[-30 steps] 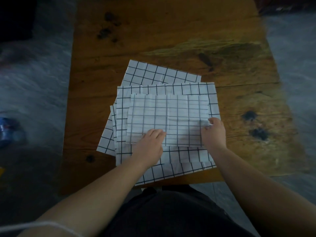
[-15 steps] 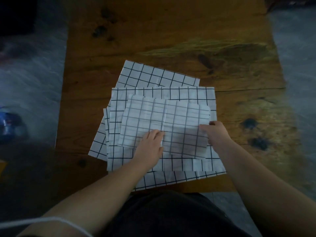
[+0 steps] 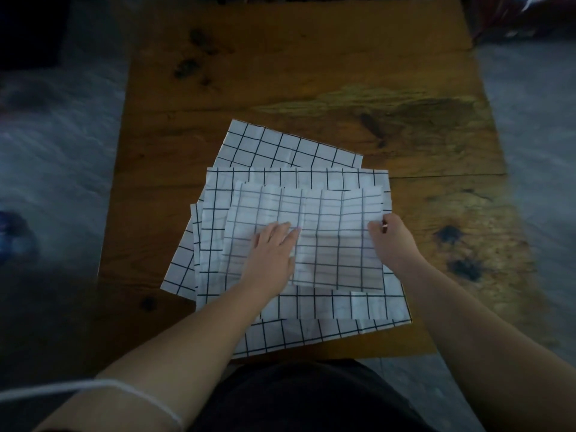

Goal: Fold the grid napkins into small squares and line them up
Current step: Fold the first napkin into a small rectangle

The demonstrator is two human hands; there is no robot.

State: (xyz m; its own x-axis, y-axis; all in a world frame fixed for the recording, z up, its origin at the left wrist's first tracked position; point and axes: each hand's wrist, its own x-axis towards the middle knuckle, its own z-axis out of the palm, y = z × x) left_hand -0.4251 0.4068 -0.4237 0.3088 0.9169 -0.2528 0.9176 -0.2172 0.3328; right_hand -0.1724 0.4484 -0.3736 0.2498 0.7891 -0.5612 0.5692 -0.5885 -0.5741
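A folded grid napkin, a rectangle with a crease down its middle, is laid on top of a pile of grid napkins near the front edge of the wooden table. It is pressed flat by the left hand, whose fingers are held straight and together just left of the crease. Its right edge is pinched by the right hand, the fingers being curled onto the cloth.

Beneath it a larger napkin is spread roughly square to the table. A skewed napkin is seen protruding at the back. More layer edges are shown at the left and front, so at least three napkins are counted. The exact number cannot be told.

Two dark marks are seen in the wood to the right of the pile. A white string is worn around the left forearm. Grey floor is visible on both sides of the table.
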